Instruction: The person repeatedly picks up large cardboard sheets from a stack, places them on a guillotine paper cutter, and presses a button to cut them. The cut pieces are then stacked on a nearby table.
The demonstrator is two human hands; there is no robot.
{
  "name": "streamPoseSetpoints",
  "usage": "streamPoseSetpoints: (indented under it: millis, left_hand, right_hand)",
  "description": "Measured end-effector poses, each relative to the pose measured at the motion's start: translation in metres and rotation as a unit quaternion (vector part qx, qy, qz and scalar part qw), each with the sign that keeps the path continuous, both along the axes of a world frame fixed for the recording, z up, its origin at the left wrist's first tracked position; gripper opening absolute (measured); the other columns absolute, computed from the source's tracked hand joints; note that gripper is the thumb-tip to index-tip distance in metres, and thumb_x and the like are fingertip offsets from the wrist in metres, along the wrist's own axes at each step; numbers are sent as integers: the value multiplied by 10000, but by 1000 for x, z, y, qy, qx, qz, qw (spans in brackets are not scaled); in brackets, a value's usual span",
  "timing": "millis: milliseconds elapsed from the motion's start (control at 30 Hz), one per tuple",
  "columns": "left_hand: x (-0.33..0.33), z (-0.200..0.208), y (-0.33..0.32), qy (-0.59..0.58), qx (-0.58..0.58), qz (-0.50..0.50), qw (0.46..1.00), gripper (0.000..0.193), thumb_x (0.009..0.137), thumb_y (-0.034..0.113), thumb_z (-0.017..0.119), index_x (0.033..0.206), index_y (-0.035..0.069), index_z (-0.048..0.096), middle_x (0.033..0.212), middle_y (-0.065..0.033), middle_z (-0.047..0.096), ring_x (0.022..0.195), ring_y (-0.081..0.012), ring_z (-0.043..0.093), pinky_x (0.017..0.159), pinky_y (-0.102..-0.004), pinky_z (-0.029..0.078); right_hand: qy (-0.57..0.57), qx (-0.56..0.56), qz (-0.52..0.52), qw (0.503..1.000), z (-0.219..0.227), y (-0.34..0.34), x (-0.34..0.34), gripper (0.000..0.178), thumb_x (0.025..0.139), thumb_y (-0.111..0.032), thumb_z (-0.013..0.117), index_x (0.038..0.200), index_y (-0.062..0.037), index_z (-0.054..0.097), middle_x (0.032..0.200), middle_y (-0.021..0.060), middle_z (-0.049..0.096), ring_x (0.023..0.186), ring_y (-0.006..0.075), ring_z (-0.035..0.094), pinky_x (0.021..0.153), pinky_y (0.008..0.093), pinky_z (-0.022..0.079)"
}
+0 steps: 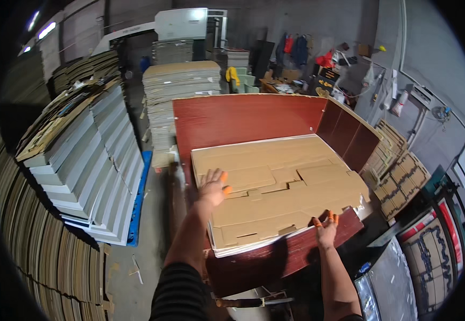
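A stack of die-cut brown cardboard sheets (264, 214) with white edges lies on a dark red table (243, 267). Cut lines and slots mark the top sheet. My left hand (211, 188), orange covers on some fingertips, is spread over the left side of the stack, its palm toward the cardboard. At the near right edge is my right hand (326, 231), also with orange fingertip covers. Its fingers are apart and slightly bent, beside the sheet edge, with nothing visible in them. Whether its fingertips touch the cardboard I cannot tell.
Red boards (248, 122) stand upright along the table's far and right sides. Tall stacks of sheets (98, 155) rise at left, one on a blue pallet (139, 206). Framed die boards (403, 184) lean at right. A wooden-handled tool (240, 303) lies below the near edge.
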State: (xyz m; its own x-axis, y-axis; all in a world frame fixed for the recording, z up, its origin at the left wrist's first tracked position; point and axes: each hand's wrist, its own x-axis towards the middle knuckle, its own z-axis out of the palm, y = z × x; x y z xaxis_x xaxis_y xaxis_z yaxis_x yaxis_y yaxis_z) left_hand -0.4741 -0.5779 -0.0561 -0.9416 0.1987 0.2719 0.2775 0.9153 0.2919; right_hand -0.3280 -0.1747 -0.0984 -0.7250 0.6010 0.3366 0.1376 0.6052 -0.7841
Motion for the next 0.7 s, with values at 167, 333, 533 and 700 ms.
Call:
streamPoseSetpoints:
  millis: [167,333,533,700]
  left_hand:
    - [32,21,-8,52,80,198,976,699,854,448,633,1377,25,442,1464,-196,378,1355,-369,331,1113,-456,270]
    - [-27,-85,-54,62,278,131,950,782,866,436,644,1402,-44,339,1445,-259,371,1310,-415,377,1095,-420,315]
    - [-11,-15,-39,-60,202,169,963,755,883,546,559,1413,37,384,1471,-236,341,1322,-430,357,1069,-483,340]
    - [55,47,26,36,-50,78,995,803,866,622,520,1459,107,352,1538,-108,286,1430,-354,193,1152,-524,142]
  right_hand:
    - [-159,110,-5,981,20,-1,8,694,781,-528,680,1283,-70,537,1451,202,374,1351,355,336,1045,469,358]
    - [-241,94,45,965,50,-21,2,781,830,-605,581,1419,-114,433,1504,187,315,1428,322,203,1131,500,190]
    - [-122,55,72,988,46,-10,-10,797,821,-545,648,1409,-51,436,1494,228,313,1360,376,349,1104,399,319]
    - [-207,101,21,973,60,-8,-10,763,865,-521,599,1423,-39,404,1497,234,298,1395,340,294,1122,515,237]
